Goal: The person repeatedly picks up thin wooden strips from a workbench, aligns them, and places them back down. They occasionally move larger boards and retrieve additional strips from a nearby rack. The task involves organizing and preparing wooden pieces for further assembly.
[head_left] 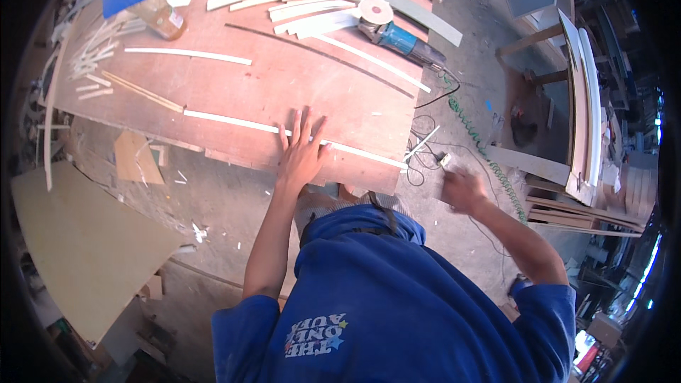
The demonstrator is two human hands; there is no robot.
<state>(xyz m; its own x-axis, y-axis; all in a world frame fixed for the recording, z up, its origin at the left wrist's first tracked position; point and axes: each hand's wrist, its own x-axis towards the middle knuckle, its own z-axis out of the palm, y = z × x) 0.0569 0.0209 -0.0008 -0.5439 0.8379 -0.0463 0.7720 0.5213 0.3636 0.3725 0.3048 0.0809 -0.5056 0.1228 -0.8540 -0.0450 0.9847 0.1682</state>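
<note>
Lying flat, slim white strip (262, 128), left grip (303, 154) splayed over it, right grip (464, 191) (blurred) unclear.

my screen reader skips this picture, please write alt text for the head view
A person's left hand lies spread over a thin white strip on a reddish-brown tabletop. The blurred right hand is beyond the tabletop's right edge. A teal angle grinder and more white strips lie toward the far side.

Tabletop (213, 85) brightly lit, pinkish in cast; white strips (323, 23) near washed out. Right hand (464, 191) shows blur; left hand (301, 159) reads fairly sharp. Glaring streaks (644, 278) mark the dim right margin. Fisheye distortion bends outer edges; corners fall black.
</note>
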